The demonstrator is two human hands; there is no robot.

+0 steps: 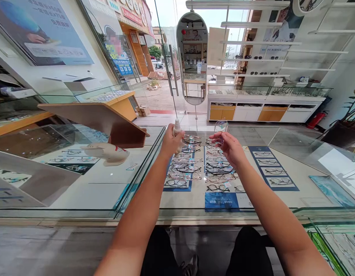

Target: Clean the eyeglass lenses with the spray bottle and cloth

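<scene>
My left hand is wrapped round a small pale bottle with a narrow nozzle, held upright above the glass counter. To its right, my right hand has its fingers pinched together on the rim of a clear round lens. Both hands are over the glass display case. Beneath them, several eyeglass frames lie in a left column on a blue and white tray, and more glasses fill a second column to the right.
A brown stand and a beige object rest on the glass at the left. An oval mirror stands beyond the counter. A blue display card with glasses lies at the right, near a glass edge.
</scene>
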